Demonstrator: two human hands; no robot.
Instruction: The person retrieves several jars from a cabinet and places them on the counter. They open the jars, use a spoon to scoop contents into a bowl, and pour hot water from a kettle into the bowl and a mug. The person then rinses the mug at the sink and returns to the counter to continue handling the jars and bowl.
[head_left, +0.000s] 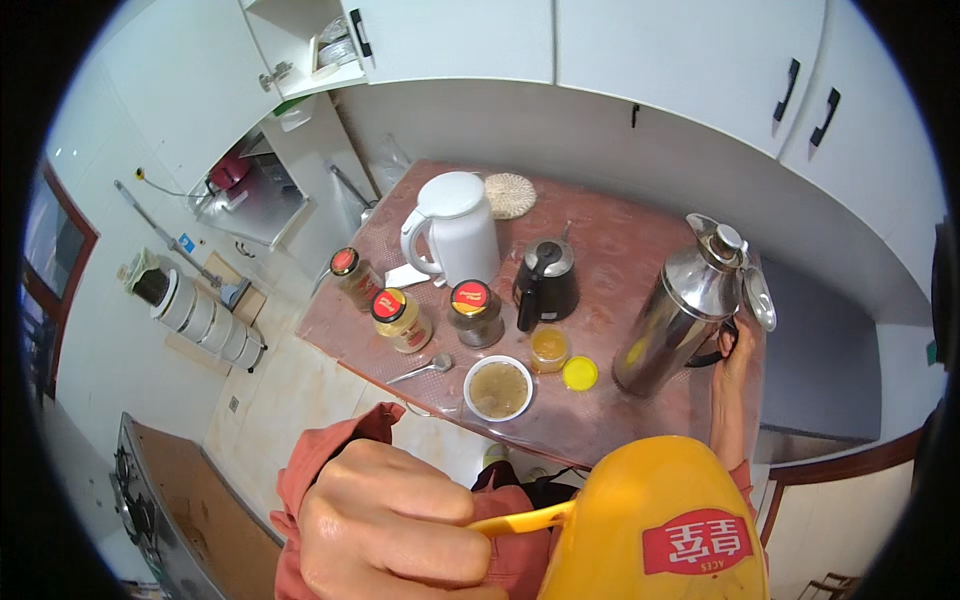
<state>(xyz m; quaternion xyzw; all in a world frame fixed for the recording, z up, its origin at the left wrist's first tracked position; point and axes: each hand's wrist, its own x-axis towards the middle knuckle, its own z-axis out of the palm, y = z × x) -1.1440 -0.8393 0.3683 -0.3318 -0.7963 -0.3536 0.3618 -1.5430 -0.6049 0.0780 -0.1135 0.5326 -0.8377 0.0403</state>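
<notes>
Close to the camera, my left hand (390, 517) grips the thin handle of a yellow mug (637, 517), which has a red label with writing. The mug is lifted near my face; its opening cannot be seen. On the table's right side, my right hand (739, 341) holds the black handle of a tall stainless-steel thermos jug (675, 300); the fingers are partly hidden. A white bowl of cloudy brownish liquid (498, 388) sits near the front edge. Beside it are a small open jar with yellow contents (549, 349) and a yellow lid (580, 373).
Left of the bowl lies a metal spoon (427, 367). Behind are lidded glass jars (476, 319), a black kettle (553, 281), a white jug (457, 232) and a woven mat (510, 196). A patterned cover lies over the table (607, 210). White cabinets (465, 37) hang above.
</notes>
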